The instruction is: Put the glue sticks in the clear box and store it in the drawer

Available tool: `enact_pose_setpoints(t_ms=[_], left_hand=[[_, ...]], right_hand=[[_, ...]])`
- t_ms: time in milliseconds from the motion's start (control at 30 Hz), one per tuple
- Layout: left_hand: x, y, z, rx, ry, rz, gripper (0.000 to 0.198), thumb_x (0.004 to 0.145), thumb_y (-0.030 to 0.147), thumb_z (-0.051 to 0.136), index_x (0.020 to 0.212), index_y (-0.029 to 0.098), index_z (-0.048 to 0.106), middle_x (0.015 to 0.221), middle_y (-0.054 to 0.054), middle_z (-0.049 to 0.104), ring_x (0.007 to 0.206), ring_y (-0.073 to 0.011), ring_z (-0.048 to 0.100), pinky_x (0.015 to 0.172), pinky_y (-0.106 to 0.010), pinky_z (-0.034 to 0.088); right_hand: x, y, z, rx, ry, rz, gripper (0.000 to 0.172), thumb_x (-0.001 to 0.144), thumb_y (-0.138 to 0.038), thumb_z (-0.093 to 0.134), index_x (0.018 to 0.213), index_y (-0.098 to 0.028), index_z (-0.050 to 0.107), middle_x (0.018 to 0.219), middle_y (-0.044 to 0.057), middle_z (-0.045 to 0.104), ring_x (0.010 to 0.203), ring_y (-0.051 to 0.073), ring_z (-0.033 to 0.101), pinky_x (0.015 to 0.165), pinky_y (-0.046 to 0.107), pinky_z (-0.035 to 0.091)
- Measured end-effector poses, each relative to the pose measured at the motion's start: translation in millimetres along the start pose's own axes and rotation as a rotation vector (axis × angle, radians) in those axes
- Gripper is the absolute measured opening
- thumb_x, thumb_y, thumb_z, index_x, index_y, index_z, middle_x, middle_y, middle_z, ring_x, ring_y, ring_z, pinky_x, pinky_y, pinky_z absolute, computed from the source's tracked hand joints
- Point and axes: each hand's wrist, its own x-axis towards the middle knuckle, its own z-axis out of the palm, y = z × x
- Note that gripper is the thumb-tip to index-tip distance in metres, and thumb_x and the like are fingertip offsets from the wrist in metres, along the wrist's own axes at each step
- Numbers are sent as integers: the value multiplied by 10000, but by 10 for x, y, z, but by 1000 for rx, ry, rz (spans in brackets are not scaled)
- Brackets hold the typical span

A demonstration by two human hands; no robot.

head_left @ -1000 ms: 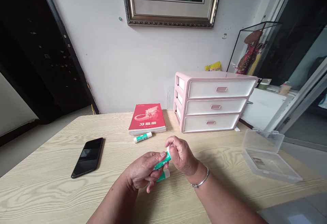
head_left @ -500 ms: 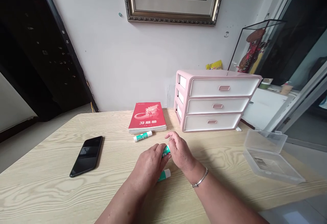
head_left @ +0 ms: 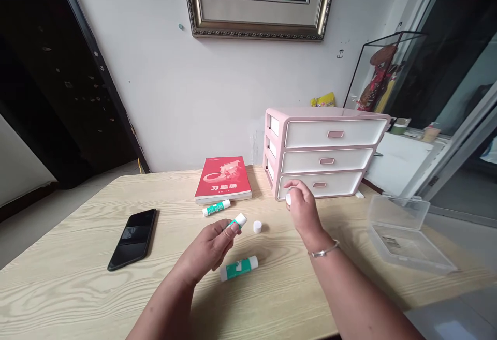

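Left hand grips a green-and-white plastic glue stick between thumb and fingers; right hand pinches a small white round cap above the pale wood table.

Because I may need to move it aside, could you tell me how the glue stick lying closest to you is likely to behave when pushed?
The glue stick looks round and rigid, lying on its side, so it will probably roll if pushed. It seems small, so probably light; a gentle nudge on the wooden table should move it.
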Motion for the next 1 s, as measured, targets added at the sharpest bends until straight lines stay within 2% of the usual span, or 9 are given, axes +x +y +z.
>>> enact_pose_setpoints(t_ms=[67, 167, 333, 433, 533, 700, 767, 900, 1000], left_hand=[[81, -98, -37, 242, 78, 11, 449, 929, 620, 365, 904, 206, 539, 690, 25, 483, 576, -137, 466, 529, -242, 374], [185, -214, -40, 663, 198, -18, 298, 939, 445, 421, 891, 192, 573, 913, -70, 614, 815, -219, 596, 682, -303, 423], [224, -320, -23, 878, 191, -9, 253, 922, 370, 473, 978, 188, 638, 1040, -122, 643, 988, -270, 622, 812, -345, 445], [215, -327, -20, 879, 185, 28, 268, 918, 382, 495, 1003, 191, 664, 1041, -120, 651, 1004, -265, 624, 833, -339, 453], [216, -316, -42, 797, 214, 43, 330, 926, 431, 492, 1072, 191, 667, 1063, -116, 654, 1006, -259, 628, 832, -336, 465], [344, -378, -147, 845, 479, 7, 379, 943, 403, 476, 1200, 170, 628, 1207, -139, 617, 1129, -276, 578, 949, -367, 439], [434, -426, -191, 910, 541, -22, 396, 942, 336, 472, 1277, 158, 585, 1288, -144, 580, 1192, -279, 538, 1006, -370, 407], [583, -473, -249, 956, 512, -85, 442, 905, 227, 480, 1340, 177, 540, 1380, -123, 542, 1278, -277, 474, 1031, -359, 384], [636, -458, -277, 969, 507, -125, 461, 893, 239, 487, 1348, 183, 534, 1382, -135, 546, 1277, -313, 460, 1005, -401, 391]], right_hand=[[41, 54, -22, -188, -72, -9, 235, 862, -278, 397, 945, -229, 612, 579, -33, 494, 538, 153, 450, 527, 254, 329], [53, 177, -23, -530, -273, -23, 214, 901, -297, 420, 963, -233, 615, 749, 20, 631, 694, 185, 557, 637, 278, 368], [10, 272, -112, -768, -526, 43, 210, 892, -225, 466, 1059, -214, 592, 886, 63, 686, 803, 213, 601, 693, 289, 364], [-62, 245, -102, -787, -603, 23, 281, 826, -125, 522, 1089, -185, 603, 1030, 106, 684, 904, 219, 608, 752, 292, 374], [-134, 234, -32, -751, -677, -7, 299, 784, -89, 552, 1059, -181, 624, 1055, 103, 669, 916, 211, 602, 764, 287, 382], [-189, 271, 45, -659, -712, -62, 298, 747, -93, 582, 1017, -198, 650, 1061, 72, 662, 942, 198, 594, 776, 274, 387], [-194, 276, 54, -618, -735, -44, 286, 749, -124, 599, 1019, -199, 657, 1052, 67, 669, 932, 196, 598, 763, 270, 392], [-181, 267, 63, -519, -765, 0, 313, 830, -285, 611, 1130, -201, 643, 1026, 65, 687, 864, 188, 618, 714, 269, 404], [-157, 233, 69, -491, -724, 10, 395, 880, -396, 591, 1214, -187, 607, 911, 55, 704, 797, 184, 627, 677, 268, 397]])
